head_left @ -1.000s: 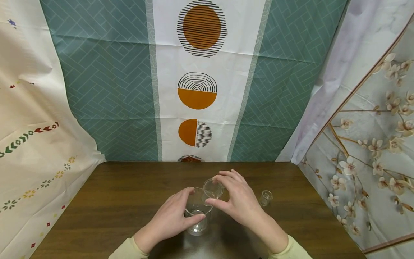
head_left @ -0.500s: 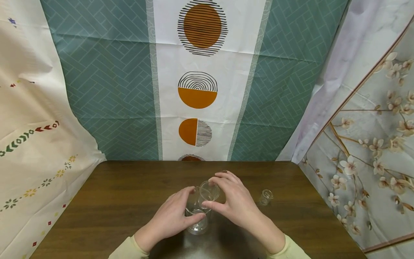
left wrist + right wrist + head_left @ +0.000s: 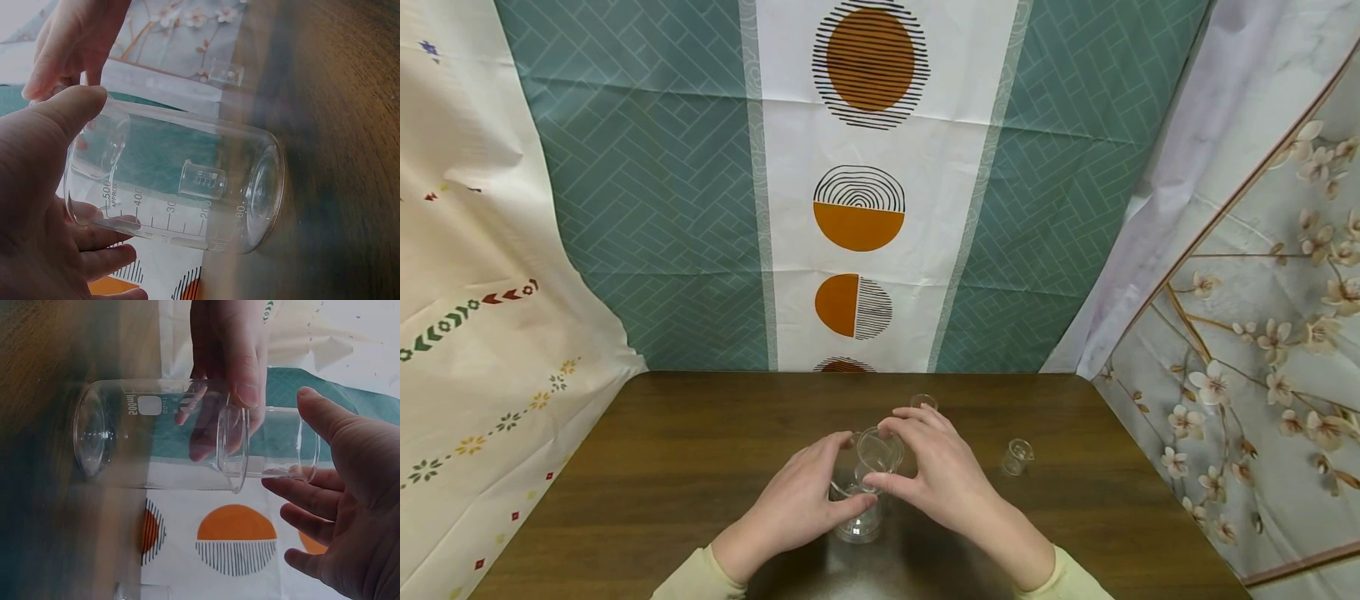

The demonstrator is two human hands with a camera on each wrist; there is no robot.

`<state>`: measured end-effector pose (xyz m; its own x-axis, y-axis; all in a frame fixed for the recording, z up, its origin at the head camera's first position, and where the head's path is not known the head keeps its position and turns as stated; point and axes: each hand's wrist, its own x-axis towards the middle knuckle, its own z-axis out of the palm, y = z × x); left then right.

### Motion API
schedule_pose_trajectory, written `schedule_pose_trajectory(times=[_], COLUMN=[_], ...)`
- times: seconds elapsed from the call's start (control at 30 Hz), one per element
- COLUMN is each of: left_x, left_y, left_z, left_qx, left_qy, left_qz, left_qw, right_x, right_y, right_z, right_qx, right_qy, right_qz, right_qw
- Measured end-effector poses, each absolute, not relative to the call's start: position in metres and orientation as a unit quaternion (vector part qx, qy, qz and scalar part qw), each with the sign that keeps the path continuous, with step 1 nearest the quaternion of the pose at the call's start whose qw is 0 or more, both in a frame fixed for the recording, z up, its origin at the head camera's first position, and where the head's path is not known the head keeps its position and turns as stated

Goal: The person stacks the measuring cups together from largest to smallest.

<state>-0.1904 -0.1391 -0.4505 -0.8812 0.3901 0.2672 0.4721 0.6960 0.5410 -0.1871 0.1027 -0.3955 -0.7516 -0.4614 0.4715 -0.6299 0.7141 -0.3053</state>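
Note:
A large clear glass beaker (image 3: pixel 858 527) with a printed scale stands upright on the table in front of the person. The left hand (image 3: pixel 805 500) holds it near the top, thumb on the near side and fingers on the far side. Between thumb and fingers the right hand (image 3: pixel 940 471) grips a smaller glass beaker (image 3: pixel 880 452) by its rim. In the right wrist view the smaller beaker (image 3: pixel 284 444) has its bottom part inside the large beaker's mouth, while its upper part stays above that rim. Its base (image 3: pixel 94 153) shows through the large beaker's wall in the left wrist view.
On the right of the brown wooden table (image 3: pixel 715 442) stands a small glass beaker (image 3: pixel 1018 457). Another small beaker (image 3: pixel 924 402) is partly hidden behind the right hand's fingers. Patterned cloths (image 3: pixel 692 208) hang behind the table and at both sides.
The right hand has moved left and down with the smaller beaker, from beside the large beaker's rim into its mouth. A small beaker behind the fingers has come into view. The left hand stays put.

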Motion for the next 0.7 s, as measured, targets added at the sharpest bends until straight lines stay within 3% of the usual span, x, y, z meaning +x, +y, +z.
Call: schedule_pose_trajectory(times=[0.7], left_x=[-0.19], left_y=[-0.139], left_z=[-0.45], left_qx=[-0.239], left_qy=[-0.916], left_qz=[-0.317], left_qw=[0.066], right_x=[-0.192], right_y=[0.099], right_z=[-0.409], right_qx=[0.308], right_qy=[-0.911], right_qz=[0.227], right_qw=[0.155])
